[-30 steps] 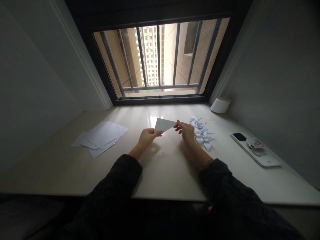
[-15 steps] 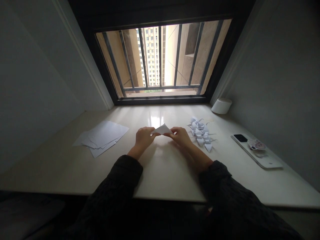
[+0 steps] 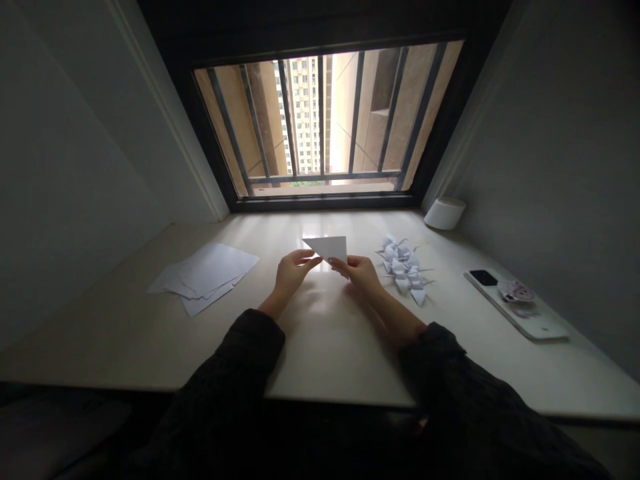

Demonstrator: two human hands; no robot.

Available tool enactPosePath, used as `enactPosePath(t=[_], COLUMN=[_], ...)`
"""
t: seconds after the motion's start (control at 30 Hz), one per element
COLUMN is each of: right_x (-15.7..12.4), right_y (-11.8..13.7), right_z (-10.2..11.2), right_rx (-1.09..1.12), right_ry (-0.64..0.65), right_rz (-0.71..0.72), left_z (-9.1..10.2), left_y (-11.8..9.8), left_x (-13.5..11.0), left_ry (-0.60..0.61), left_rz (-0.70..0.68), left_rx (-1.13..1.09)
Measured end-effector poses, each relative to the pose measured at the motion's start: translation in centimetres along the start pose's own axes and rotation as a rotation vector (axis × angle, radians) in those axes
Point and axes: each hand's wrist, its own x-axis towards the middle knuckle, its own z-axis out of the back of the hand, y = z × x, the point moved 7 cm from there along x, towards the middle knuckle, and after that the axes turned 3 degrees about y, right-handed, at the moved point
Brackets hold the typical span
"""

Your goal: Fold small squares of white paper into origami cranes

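Observation:
A folded white sheet of paper, now a triangle with a point to the left, is held up just above the tabletop. My right hand pinches its lower right part between thumb and fingers. At the slanting lower left edge, the thumb and fingertips of my left hand close on the paper. Several folded paper cranes lie bunched together to the right of my right hand. Off to the left is a loose pile of white paper sheets.
A pale, glossy tabletop spans the space below a barred window. On the right lies a white phone with a round grip on its back. Near the window's right corner stands a white cylindrical object. Walls close in on both sides.
The folded paper has turned in my hands, from a triangle with its peak upward to one with a flat top edge and a leftward point. My left hand has shifted slightly along it.

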Motion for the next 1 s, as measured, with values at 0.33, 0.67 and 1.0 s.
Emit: enactPosePath(t=[0.33,0.67,1.0], right_x=[-0.2,-0.4,-1.1], right_y=[-0.3,-0.5,0.0], right_z=[-0.7,-1.1,-1.6], right_rx=[0.014,-0.016,-0.054], right_ry=[0.007,0.055,0.083], right_rz=[0.006,-0.041,-0.021], left_z=[-1.4,-1.5,1.1], left_y=[0.1,1.2,0.7], left_x=[-0.9,-1.1,-0.8], left_ry=[0.018,0.008,-0.188], left_rz=[0.070,0.207,0.295], left_rx=[-0.185,-0.245,-0.394])
